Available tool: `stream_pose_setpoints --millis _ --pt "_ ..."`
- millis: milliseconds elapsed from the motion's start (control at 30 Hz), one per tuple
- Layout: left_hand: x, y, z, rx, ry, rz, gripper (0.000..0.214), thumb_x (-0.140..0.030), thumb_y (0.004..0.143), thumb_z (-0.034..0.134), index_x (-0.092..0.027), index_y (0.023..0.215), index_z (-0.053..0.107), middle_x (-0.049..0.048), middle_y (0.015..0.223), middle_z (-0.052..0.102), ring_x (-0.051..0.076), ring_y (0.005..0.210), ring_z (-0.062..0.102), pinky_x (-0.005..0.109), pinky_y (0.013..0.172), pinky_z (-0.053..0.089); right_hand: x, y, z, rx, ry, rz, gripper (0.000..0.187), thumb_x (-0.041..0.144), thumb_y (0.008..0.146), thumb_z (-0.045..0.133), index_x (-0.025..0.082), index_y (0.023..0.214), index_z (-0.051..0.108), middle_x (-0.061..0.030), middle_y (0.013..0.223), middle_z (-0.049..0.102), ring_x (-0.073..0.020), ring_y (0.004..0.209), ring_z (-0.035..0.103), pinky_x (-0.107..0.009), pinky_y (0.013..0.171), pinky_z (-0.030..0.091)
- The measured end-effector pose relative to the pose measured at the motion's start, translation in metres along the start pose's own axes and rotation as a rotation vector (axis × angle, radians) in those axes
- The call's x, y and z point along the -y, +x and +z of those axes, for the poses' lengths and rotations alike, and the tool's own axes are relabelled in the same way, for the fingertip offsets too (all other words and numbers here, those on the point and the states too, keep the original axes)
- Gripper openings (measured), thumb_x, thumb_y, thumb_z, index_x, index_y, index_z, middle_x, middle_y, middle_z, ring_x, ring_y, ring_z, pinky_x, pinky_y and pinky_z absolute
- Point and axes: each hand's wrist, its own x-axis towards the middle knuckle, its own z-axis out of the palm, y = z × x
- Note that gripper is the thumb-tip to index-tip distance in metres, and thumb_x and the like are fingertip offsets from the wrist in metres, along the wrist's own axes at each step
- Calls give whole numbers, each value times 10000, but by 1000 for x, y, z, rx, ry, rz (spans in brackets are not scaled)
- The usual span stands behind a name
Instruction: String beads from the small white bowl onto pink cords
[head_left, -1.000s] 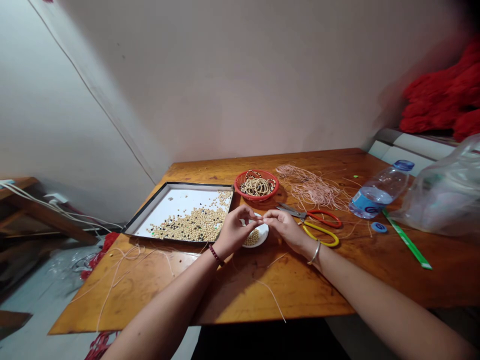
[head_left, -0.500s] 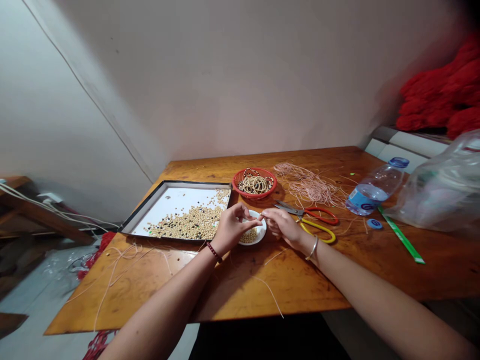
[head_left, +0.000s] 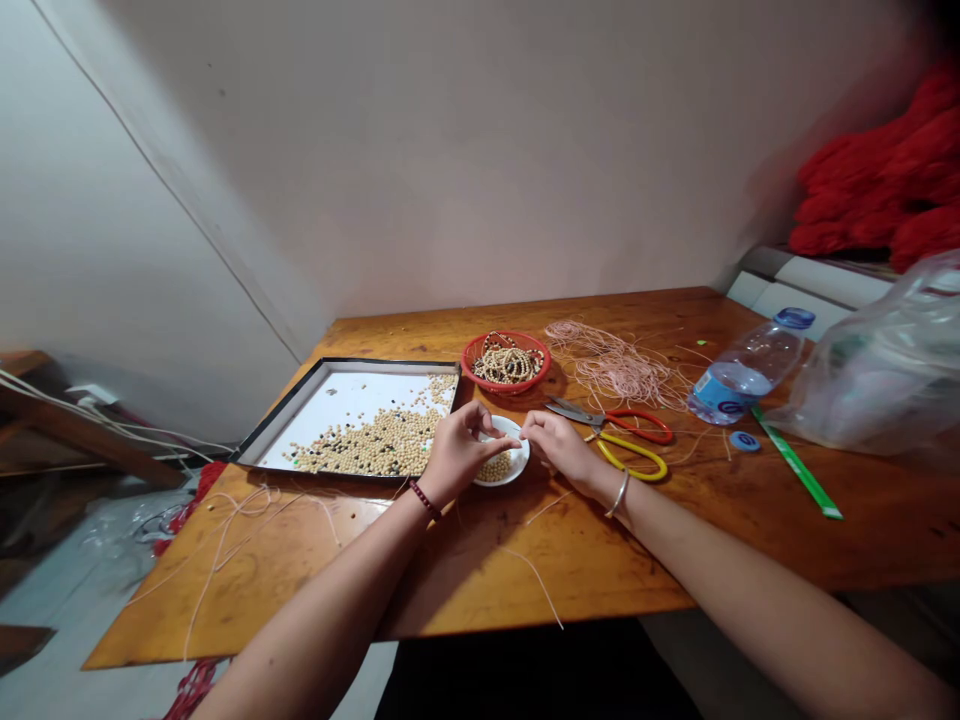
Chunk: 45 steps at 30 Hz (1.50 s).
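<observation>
My left hand [head_left: 454, 452] and my right hand [head_left: 559, 447] meet over a small white dish [head_left: 504, 464] of pale beads, fingertips pinched together. Each pinch seems to hold something tiny, likely a bead or a thin cord, too small to make out. A thin pale cord [head_left: 536, 580] trails from under my hands toward the table's front edge. A black-rimmed tray [head_left: 330, 400] with several loose pale and dark beads lies just left of my left hand.
A red basket [head_left: 506, 362] of beaded strings stands behind the dish. Scissors with red and yellow handles [head_left: 626, 443], a bundle of pink cord [head_left: 615, 365], a lying water bottle [head_left: 742, 367], its blue cap [head_left: 745, 441], a green stick [head_left: 799, 465] and a plastic bag [head_left: 885, 370] lie to the right.
The view has drifted slightly; my hands stay pinched together over the dish, with only small finger movement.
</observation>
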Motion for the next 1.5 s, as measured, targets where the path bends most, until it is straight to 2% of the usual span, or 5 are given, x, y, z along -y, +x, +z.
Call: stream_pose_setpoints --millis 233,500,667,1100,1500 --pt "3 -1 2 29 -45 31 429 -367 605 809 -176 684 433 -26 650 566 105 605 506 191 539 344 2 0 -3 28 -162 -145 336 380 726 610 194 574 376 60 551 358 -80 535 313 -227 508 250" --pt "-2 -1 2 44 -22 44 435 -380 607 810 -174 672 432 -22 641 577 97 592 481 189 530 324 7 -1 -6 72 -148 -133 378 375 713 615 199 549 324 62 545 321 -75 532 281 -227 507 226" --pt "-3 -3 2 59 -25 70 445 -390 604 816 -173 677 434 -29 627 567 81 556 417 192 507 281 5 -1 -5 110 -144 -110 356 394 751 533 196 536 329 56 536 294 -74 521 246 -233 495 192" --pt "-1 -3 5 62 24 113 437 -387 618 810 -175 680 432 -45 616 548 74 546 421 192 512 292 -3 2 -8 -37 -379 -285 400 421 774 526 205 515 310 52 516 307 -76 504 276 -234 488 228" --pt "0 -3 6 54 83 158 410 -376 635 797 -180 685 440 -56 602 510 76 551 412 189 504 301 -1 0 -7 -103 -476 -322 356 339 771 501 203 515 293 49 501 311 -81 503 295 -231 491 237"
